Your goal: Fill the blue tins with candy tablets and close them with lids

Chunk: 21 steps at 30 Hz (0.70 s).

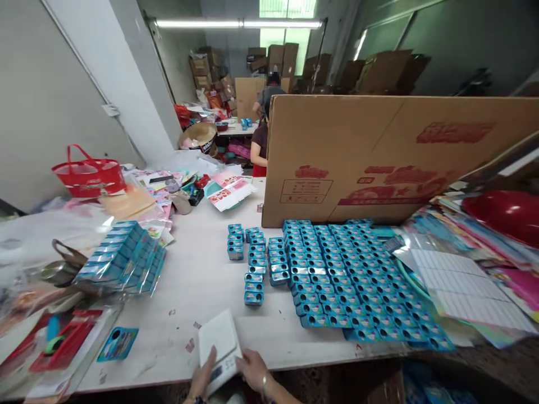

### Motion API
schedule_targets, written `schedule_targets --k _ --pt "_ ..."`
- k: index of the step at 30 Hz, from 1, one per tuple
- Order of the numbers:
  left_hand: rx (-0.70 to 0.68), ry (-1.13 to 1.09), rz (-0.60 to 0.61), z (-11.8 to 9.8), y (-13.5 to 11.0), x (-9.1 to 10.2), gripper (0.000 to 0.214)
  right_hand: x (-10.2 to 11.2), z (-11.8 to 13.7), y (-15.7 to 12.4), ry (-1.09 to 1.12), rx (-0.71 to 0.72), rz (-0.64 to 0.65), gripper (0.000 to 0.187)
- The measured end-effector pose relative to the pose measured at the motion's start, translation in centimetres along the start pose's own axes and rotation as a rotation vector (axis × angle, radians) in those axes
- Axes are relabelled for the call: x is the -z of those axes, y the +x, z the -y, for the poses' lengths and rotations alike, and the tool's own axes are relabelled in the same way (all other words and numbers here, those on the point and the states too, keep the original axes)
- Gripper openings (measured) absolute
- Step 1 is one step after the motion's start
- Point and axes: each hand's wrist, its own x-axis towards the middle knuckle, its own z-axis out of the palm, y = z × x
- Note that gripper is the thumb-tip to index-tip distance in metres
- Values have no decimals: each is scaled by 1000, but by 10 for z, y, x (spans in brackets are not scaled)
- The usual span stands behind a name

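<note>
A white digital scale [218,336] lies tilted at the table's front edge, its display and buttons towards me. My left hand [202,375] grips its left side, thumb on top near the display. On the opposite side my right hand [253,370] is closed around the right edge by the buttons. To the right stand many small blue boxes [332,275] with dark round holes, packed in rows. Shorter rows of the same boxes [254,280] stand beyond the scale. A flat blue card [118,343] lies to the left of my hands.
A big cardboard sheet [362,163] stands upright behind the boxes. Plastic-wrapped blue packs [126,258] and a red tray [65,342] sit at left. Papers [467,286] and a red bowl [507,213] are at right. Another person [260,143] sits across the table.
</note>
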Motion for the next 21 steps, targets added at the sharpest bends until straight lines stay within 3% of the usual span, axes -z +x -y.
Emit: schedule_targets --k 3,5,8,10,12,13,14,16,18,21 --pt "-152 141 -208 -38 27 46 39 -32 33 31 -144 28 17 26" --pt "-280 245 -279 -68 46 72 41 -38 43 40 -176 28 -11 31" --pt "-332 406 -406 -114 65 95 49 -22 43 37 -109 42 -107 31" --pt "-326 465 -598 -137 69 93 67 2 36 28 -10 37 -188 30" --pt "-441 479 -743 -148 66 77 85 30 24 20 114 18 -280 32" --pt "-531 472 -736 -148 62 62 88 45 17 17 173 8 -326 33" --pt "-609 454 -661 -144 58 45 87 60 11 16 219 -8 -367 35" --pt "-649 369 -386 -124 49 4 75 90 1 18 263 -27 -430 39" --pt "-458 213 -114 -93 39 -39 60 121 3 24 239 -3 -483 43" --pt "30 51 225 -39 25 -98 46 172 33 43 81 129 -569 46"
